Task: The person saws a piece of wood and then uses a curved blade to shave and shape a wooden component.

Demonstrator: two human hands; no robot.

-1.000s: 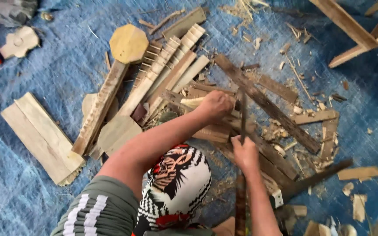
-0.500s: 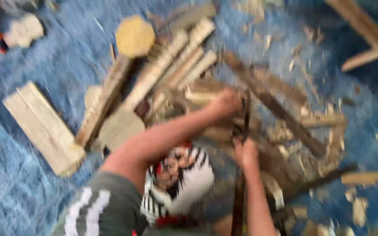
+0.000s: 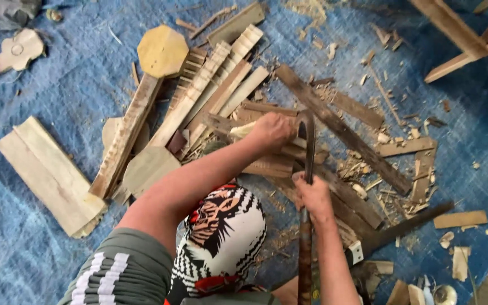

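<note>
Blue tarpaulin (image 3: 57,107) covers the ground, strewn with wood chips and shavings. Nearest the camera, a black, white and red printed cloth (image 3: 221,237) sits between the person's 2 forearms. Just beside it, the right hand (image 3: 313,195) is closed around the handle of a long dark blade (image 3: 309,149), which points away from the body with its tip close to the left hand. The left hand (image 3: 271,131) is curled over the end of a pale wood strip (image 3: 243,131), pinning it against the heap of darker slats beneath. To the right of the right hand lies a long dark plank (image 3: 340,130), slanting across the pile. Beyond the left hand, several light notched slats (image 3: 221,73) fan outward, and to their left a paddle-shaped board with an octagonal head (image 3: 162,51) rests on the tarpaulin. Well apart on the left lies a flat pale board (image 3: 46,175).
</note>
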